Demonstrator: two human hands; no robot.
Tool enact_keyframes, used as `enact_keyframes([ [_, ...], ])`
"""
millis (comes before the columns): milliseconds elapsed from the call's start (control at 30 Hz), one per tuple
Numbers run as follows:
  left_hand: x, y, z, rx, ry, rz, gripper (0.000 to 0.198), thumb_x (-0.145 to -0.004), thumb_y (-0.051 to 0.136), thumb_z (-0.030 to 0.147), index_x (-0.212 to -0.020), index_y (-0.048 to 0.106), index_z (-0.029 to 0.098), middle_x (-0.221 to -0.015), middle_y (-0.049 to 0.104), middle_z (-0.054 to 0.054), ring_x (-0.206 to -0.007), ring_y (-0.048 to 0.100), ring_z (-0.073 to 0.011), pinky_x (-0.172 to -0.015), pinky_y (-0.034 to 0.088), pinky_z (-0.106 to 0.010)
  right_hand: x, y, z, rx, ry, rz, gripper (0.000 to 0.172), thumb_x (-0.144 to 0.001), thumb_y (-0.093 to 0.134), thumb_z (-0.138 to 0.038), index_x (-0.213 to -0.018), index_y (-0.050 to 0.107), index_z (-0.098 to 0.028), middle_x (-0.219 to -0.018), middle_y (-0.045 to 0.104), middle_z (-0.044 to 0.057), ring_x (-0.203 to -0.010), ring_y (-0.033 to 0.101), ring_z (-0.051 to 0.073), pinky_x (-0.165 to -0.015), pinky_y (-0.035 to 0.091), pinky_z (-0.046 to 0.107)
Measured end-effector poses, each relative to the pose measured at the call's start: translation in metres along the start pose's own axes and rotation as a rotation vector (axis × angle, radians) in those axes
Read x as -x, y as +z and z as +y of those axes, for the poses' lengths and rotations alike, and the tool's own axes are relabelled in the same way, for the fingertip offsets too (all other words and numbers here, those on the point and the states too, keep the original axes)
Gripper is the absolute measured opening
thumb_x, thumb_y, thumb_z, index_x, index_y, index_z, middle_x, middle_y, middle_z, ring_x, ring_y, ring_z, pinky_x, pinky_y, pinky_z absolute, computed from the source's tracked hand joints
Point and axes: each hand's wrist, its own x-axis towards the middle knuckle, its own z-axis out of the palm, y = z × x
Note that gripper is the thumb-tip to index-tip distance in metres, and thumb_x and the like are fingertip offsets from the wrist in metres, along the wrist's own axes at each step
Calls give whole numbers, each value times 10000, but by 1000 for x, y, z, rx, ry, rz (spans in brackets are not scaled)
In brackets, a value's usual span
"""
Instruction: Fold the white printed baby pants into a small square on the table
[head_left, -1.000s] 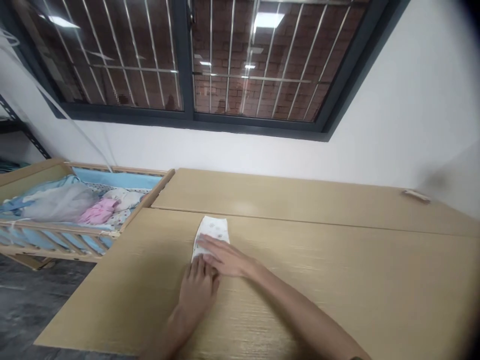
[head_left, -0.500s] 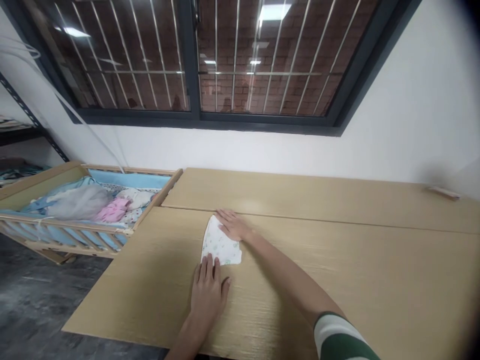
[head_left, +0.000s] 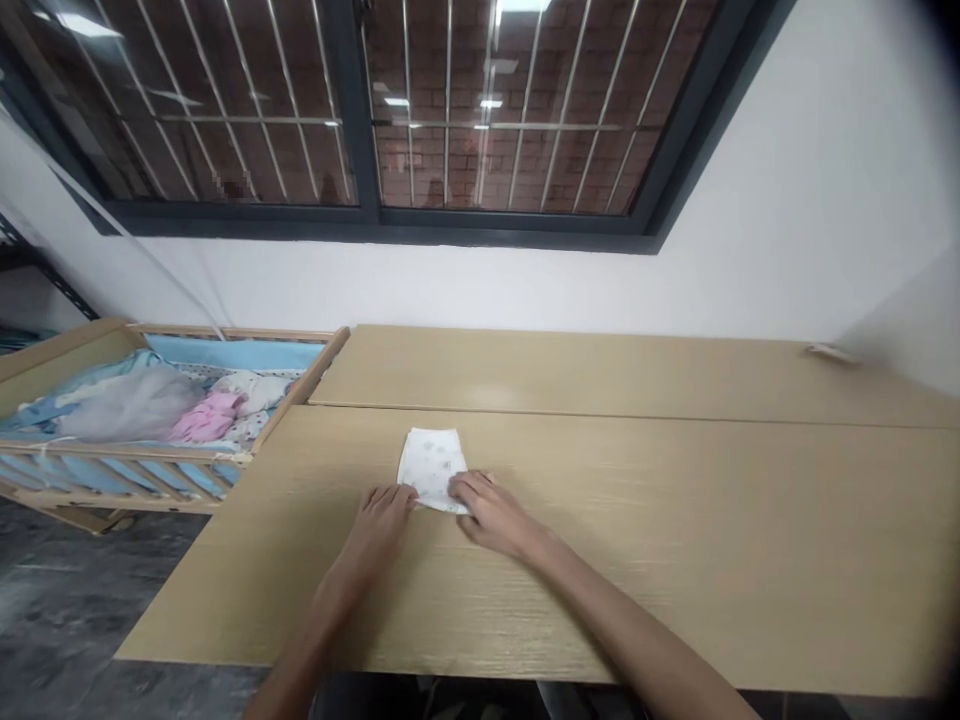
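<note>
A small white cloth (head_left: 433,462) with a faint print lies folded on the wood-coloured tabletop (head_left: 637,540). Its near left corner is under the fingertips of my left hand (head_left: 384,512), whose fingers are drawn together. At the near right corner, the curled fingers of my right hand (head_left: 491,512) grip the edge. Both hands rest low on the table, and the fingers cover the cloth's two near corners. What kind of cloth item this is, I cannot make out.
A wooden crib (head_left: 247,455) with blue lining stands left of the table, holding a pink cloth (head_left: 208,416) and sheer white netting (head_left: 131,405). Behind the table is a white wall with a dark-framed barred window (head_left: 367,215). A small flat object (head_left: 831,353) lies at the far right.
My right hand has come from the cloth's far edge to its near right corner. My left hand has gone from lying flat to gripping the near left corner. The cloth looks shorter now.
</note>
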Motion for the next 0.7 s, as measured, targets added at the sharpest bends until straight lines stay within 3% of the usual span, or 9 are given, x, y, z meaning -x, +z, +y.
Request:
enact_keyframes([
  [100,24,-14,11,83,23,-36,264,-1049,328,239,-1061,592,237,-1076,702,-62,-1024,653,-218,-914,468,-396,20,-4,-13,-92,35,23,339,-825,516,-64,-1124,616,-190,-1090,685,100,-1080,606,253,-1012,426,418],
  [167,41,-20,12,184,30,-59,207,-1006,475,318,-1175,576,255,-1204,680,-72,-1149,621,-237,-972,461,-412,29,-9,-21,-179,75,24,325,-830,522,-73,-1114,611,-206,-1084,689,80,-1040,619,242,-958,452,390],
  [267,52,-20,5,352,-15,-88,380,-914,611,362,-1279,566,265,-1331,646,-86,-1264,574,-286,-1045,442,-463,33,-16,-24,-332,163,9,236,-891,520,-139,-1094,611,-219,-994,698,38,-882,641,200,-827,481,325],
  [433,27,-14,-5,556,-196,-128,327,-990,455,415,-1174,651,230,-1151,744,-62,-1036,696,-261,-877,553,-374,11,-15,-3,-482,246,98,193,-946,570,-317,-1083,616,-189,-924,687,25,-784,616,172,-712,472,276],
  [600,-2,-2,-5,341,-370,6,289,-992,450,425,-988,649,216,-902,757,-42,-776,709,-216,-641,507,-283,-20,2,22,-432,338,210,249,-928,604,-365,-1105,601,-190,-911,668,21,-779,597,174,-702,470,280],
  [700,-10,12,-6,214,-426,67,262,-984,452,379,-876,618,209,-816,724,-68,-735,682,-227,-641,472,-301,-30,20,32,-440,404,299,257,-934,583,-362,-1121,579,-187,-995,669,49,-863,615,195,-764,492,312],
])
